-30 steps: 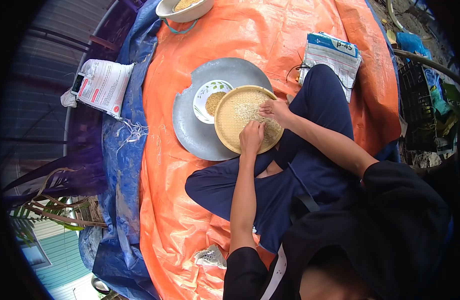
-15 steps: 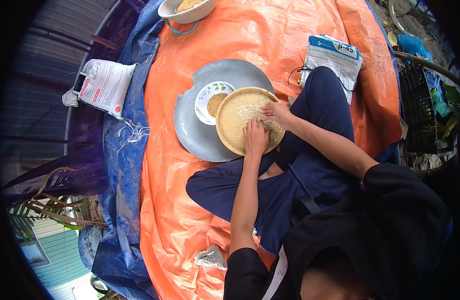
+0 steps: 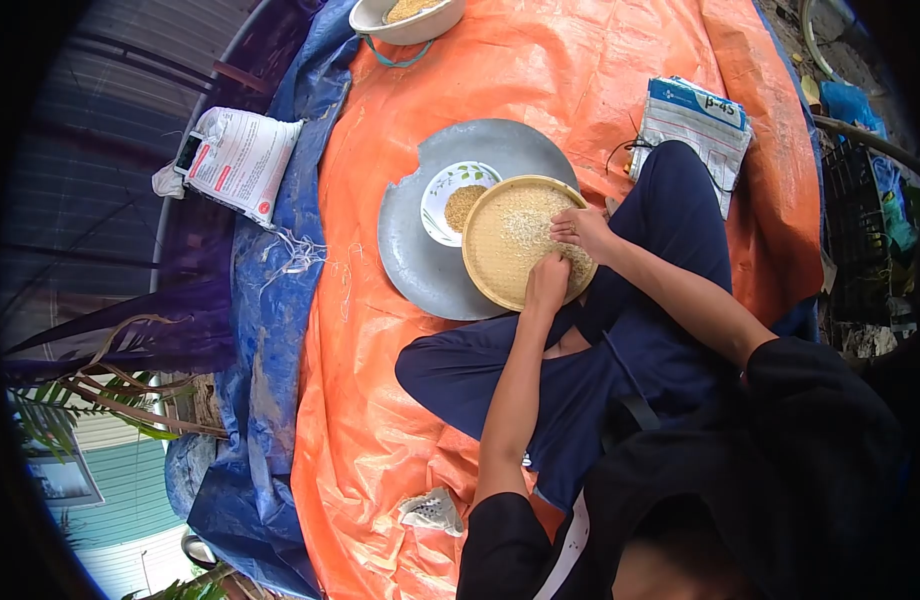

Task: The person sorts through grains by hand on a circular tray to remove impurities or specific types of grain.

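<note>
Between the left fingers [image 3: 552, 264] and right fingers [image 3: 565, 228], I cannot tell whether any grain [image 3: 528, 226] is pinched; single pieces are too small. The right wrist covers part of the rim of the woven tray [image 3: 492, 262]. Left of the fingers, the tray hides part of the floral plate [image 3: 433, 215] and of the grey disc [image 3: 405, 260]. Far ahead of them, the top edge cuts the basin [image 3: 410, 25]. Well to their left, I cannot read the white bag's [image 3: 242, 160] fine print.

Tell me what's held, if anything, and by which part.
Cannot tell: the left hand and right hand are over the woven tray of grain, but whether either pinches any isn't clear.
</note>
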`<state>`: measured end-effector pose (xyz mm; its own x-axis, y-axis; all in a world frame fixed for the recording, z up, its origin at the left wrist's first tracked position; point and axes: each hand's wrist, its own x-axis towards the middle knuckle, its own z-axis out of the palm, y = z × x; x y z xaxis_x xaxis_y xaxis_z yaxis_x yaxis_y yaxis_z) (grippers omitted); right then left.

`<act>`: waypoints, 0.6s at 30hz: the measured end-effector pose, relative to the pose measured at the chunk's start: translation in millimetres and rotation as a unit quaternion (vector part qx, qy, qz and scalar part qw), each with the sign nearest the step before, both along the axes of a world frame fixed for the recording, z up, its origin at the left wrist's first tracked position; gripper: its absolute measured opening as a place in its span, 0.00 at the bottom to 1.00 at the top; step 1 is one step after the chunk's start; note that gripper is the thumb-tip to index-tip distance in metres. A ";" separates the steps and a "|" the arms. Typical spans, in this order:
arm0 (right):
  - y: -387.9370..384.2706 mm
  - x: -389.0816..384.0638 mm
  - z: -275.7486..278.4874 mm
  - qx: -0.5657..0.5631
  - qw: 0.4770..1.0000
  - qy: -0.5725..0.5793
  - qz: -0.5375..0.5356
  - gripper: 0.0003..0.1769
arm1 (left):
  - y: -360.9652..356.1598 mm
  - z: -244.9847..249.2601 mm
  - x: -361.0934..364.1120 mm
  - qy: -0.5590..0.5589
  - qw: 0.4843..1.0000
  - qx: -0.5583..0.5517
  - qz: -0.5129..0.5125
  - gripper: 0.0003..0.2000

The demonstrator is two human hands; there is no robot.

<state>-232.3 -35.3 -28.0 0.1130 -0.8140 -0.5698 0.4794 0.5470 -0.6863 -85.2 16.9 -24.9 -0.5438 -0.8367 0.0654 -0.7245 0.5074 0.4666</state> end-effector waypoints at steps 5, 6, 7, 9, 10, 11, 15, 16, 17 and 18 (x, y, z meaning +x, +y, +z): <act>-0.2 0.2 -1.4 -0.004 1.000 0.000 -0.006 0.16 | -2.6 6.5 5.6 0.013 1.000 -0.001 0.026 0.05; -0.3 0.1 -2.4 -0.003 1.000 0.000 -0.007 0.16 | -3.5 5.8 7.8 0.019 0.999 -0.004 0.030 0.05; -0.6 0.4 -3.4 -0.002 1.000 -0.001 -0.009 0.16 | -4.1 5.0 9.7 0.024 0.999 -0.008 0.033 0.05; -1.1 0.6 -3.5 0.000 1.000 0.000 -0.009 0.16 | -5.4 4.7 12.5 0.037 0.998 -0.014 0.045 0.04; -0.7 1.1 -2.9 0.001 1.000 0.002 -0.007 0.16 | -5.8 5.1 13.7 0.043 0.998 -0.017 0.051 0.04; -0.4 1.2 -2.3 0.003 1.000 0.004 -0.005 0.16 | -5.9 5.5 14.7 0.045 0.997 -0.012 0.056 0.04; -1.4 1.3 -6.6 0.002 1.000 0.003 0.001 0.17 | -5.6 9.6 16.2 0.046 0.997 0.001 0.069 0.05; -1.6 1.2 -7.3 0.001 1.000 0.003 0.002 0.17 | -5.8 9.6 16.3 0.044 0.996 0.003 0.071 0.05; -1.8 1.0 -7.9 0.001 1.000 0.002 0.002 0.17 | -5.8 9.7 16.4 0.043 0.997 0.002 0.072 0.05; -1.7 1.1 -6.9 0.001 1.000 0.003 0.003 0.17 | -5.7 10.4 16.3 0.042 0.996 0.000 0.072 0.05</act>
<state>-231.2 -37.0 -34.9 0.1144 -0.8117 -0.5728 0.4722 0.5517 -0.6875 -69.0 11.3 -14.5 -0.4104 -0.9058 0.1052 -0.7481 0.4004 0.5292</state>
